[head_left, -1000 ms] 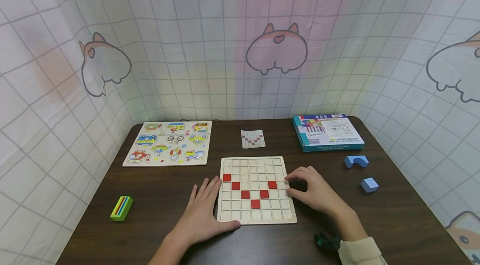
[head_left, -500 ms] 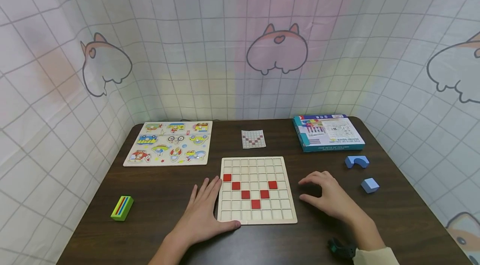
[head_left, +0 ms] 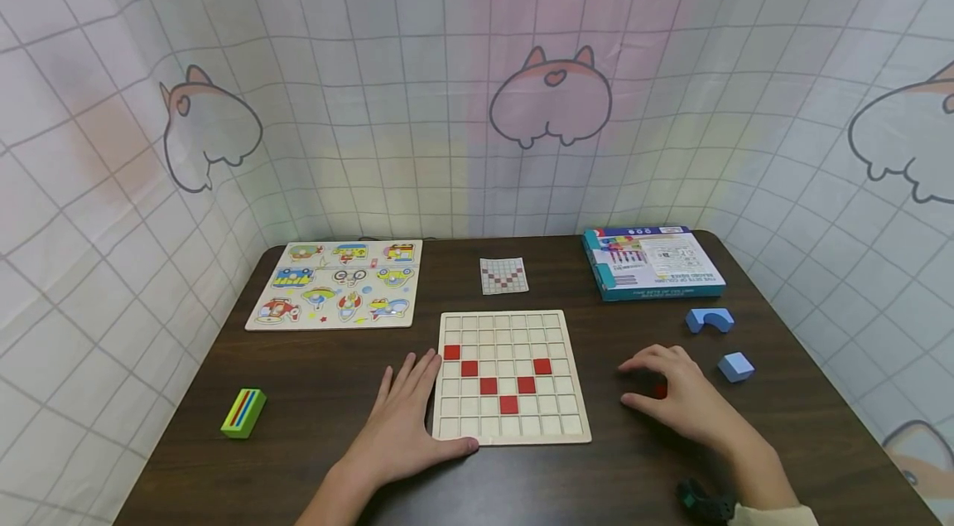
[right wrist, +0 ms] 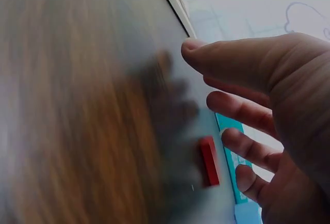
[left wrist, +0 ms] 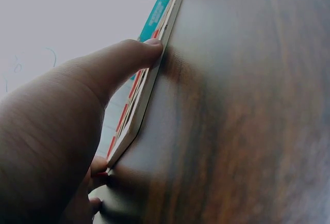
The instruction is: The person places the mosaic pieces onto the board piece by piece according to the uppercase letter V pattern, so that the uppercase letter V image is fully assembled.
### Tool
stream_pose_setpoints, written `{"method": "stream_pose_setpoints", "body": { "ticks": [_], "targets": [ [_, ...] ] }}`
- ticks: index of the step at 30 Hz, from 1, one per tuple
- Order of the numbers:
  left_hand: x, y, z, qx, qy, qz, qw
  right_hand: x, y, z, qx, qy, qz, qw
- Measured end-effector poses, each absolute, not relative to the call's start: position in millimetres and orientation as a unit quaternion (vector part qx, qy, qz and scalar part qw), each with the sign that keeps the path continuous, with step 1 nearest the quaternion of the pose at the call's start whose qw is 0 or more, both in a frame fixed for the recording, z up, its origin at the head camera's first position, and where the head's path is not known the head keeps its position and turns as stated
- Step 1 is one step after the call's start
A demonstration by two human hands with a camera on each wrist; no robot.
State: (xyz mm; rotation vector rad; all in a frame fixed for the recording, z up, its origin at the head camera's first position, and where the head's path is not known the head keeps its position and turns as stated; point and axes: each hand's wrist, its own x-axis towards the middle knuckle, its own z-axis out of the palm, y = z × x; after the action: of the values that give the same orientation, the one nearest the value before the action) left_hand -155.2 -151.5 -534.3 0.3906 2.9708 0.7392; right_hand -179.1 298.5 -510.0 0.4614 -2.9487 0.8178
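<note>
A cream grid board (head_left: 551,425) with several red square tiles (head_left: 508,405) in its cells lies on the dark table. My left hand (head_left: 402,422) rests at the board's near left corner, fingers straight along the left side and thumb against the front edge; the thumb (left wrist: 134,53) touches that edge in the left wrist view. To the right of the board, my right hand (head_left: 681,393) hovers with fingers and thumb apart, holding nothing. A loose red tile (right wrist: 210,161) lies on the table below its fingers, partly hidden by the hand in the head view.
Behind the board lies a small pattern card (head_left: 503,276). A picture puzzle board (head_left: 335,286) is at back left, a teal box (head_left: 656,265) at back right. Two blue blocks, an arch (head_left: 710,320) and a smaller one (head_left: 736,367), sit right; a green striped block (head_left: 243,413) sits left.
My right hand has moved away from the board's right edge, rightward across the table to the loose red tile. My left hand and the board have stayed put.
</note>
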Motion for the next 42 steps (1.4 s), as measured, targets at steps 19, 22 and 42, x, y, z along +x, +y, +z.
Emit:
{"method": "stream_pose_setpoints", "body": {
  "ticks": [19,22,42],
  "targets": [
    [-155,-151,-533,0.125,0.963,0.238,0.032,-165,331,-508,0.152,-0.956,0.251,0.016],
    [-155,-151,-533,0.123,0.963,0.238,0.034,-163,334,-507,0.157,-0.955,0.253,0.016],
    [-156,-151,-533,0.122,0.963,0.238,0.034,-162,336,-507,0.136,-0.957,0.253,0.019]
  ]
}}
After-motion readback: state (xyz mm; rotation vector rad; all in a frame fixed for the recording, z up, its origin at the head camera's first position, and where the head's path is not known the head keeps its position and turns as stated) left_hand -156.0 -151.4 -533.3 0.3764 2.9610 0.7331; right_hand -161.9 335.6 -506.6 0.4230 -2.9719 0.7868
